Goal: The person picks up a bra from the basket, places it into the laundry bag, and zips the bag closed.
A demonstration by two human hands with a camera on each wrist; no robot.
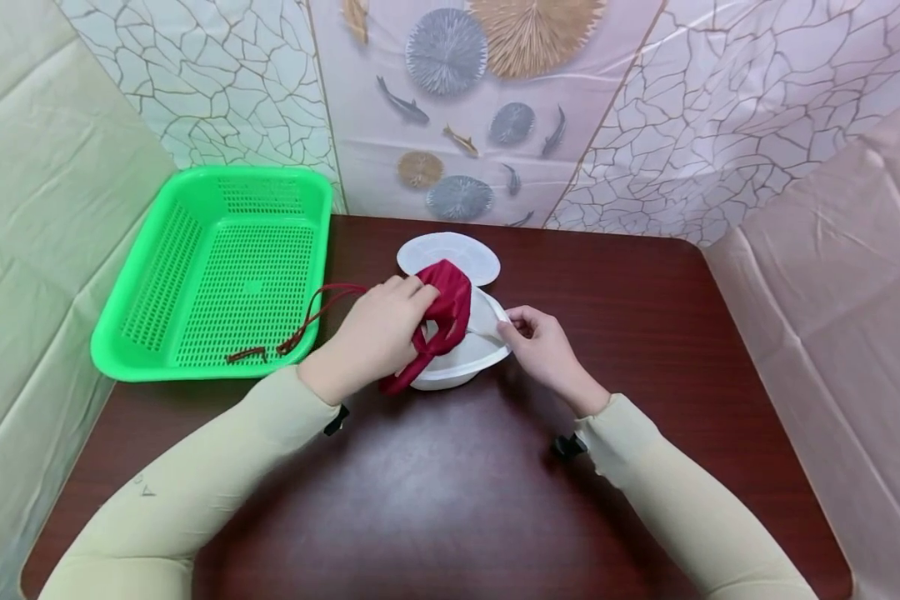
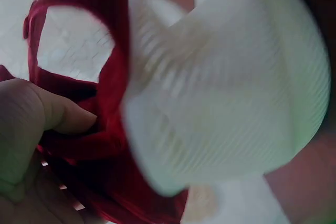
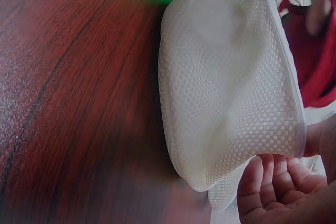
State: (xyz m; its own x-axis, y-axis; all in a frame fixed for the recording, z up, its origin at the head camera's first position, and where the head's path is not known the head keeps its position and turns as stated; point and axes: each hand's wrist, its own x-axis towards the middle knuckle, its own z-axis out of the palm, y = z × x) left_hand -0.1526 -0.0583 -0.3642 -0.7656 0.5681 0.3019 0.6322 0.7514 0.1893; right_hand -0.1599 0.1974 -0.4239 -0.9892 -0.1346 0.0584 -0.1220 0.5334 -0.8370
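My left hand (image 1: 382, 329) grips a dark red strappy cloth garment (image 1: 452, 304) over the opening of a white mesh laundry bag (image 1: 446, 382). In the left wrist view, the thumb presses into folds of the red garment (image 2: 110, 179), beside the mesh bag (image 2: 226, 93). My right hand (image 1: 546, 348) pinches the bag's right rim; in the right wrist view its fingers (image 3: 283, 182) curl at the edge of the mesh bag (image 3: 220, 87). The bag's round white lid (image 1: 450, 252) lies back behind it. How much of the garment is inside the bag is hidden.
A green perforated plastic basket (image 1: 251, 287) stands at the back left. Thin red cords (image 1: 311, 319) trail from near my left hand over its rim, with dark red ends (image 1: 247, 356) inside. The brown table (image 1: 630, 308) is bounded by cloth-covered walls.
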